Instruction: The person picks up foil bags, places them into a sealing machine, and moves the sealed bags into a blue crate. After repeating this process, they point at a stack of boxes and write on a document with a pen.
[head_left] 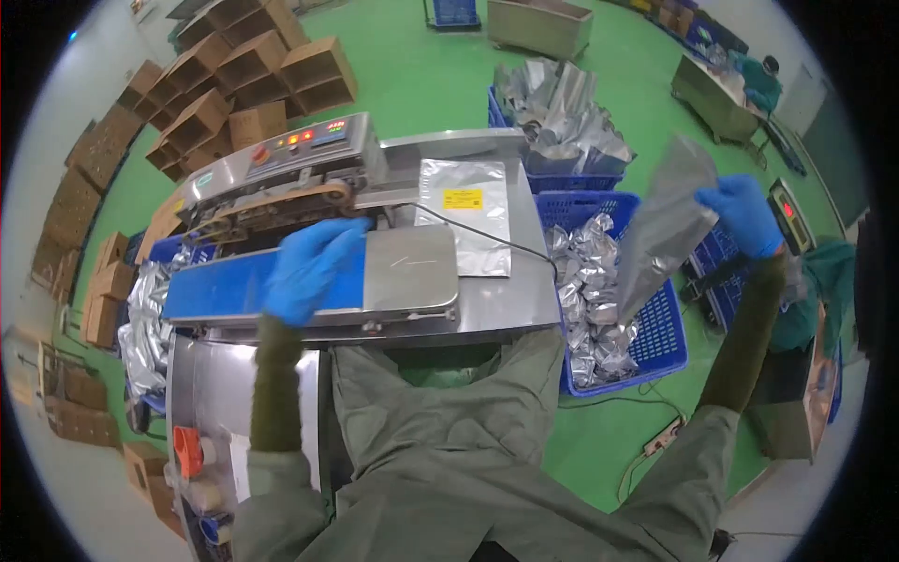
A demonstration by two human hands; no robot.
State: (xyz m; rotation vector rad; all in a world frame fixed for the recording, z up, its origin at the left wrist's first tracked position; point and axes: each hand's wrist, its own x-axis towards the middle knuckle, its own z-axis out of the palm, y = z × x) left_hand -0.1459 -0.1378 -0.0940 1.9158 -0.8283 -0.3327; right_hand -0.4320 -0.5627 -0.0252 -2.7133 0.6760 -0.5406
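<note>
My right hand (744, 215), in a blue glove, grips a silver foil bag (667, 225) near its upper edge. That bag hangs at a slant over the right side of a blue basket (660, 328) holding several filled foil pouches (590, 300). Over the blue conveyor belt (220, 286) of a sealing machine (281, 150), my gloved left hand (314, 267) is stretched out with nothing in it, fingertips pointing toward the machine's sealing head. A flat foil bag with a yellow label (464, 211) lies on the steel table (510, 300) right of the belt.
Another basket, full of upright foil bags (567, 117), stands behind the pouches. A dark cable (482, 242) crosses the table. Open cardboard boxes (243, 66) are stacked at the back left. A person (754, 84) works far right, and a green sleeve (824, 290) shows nearer.
</note>
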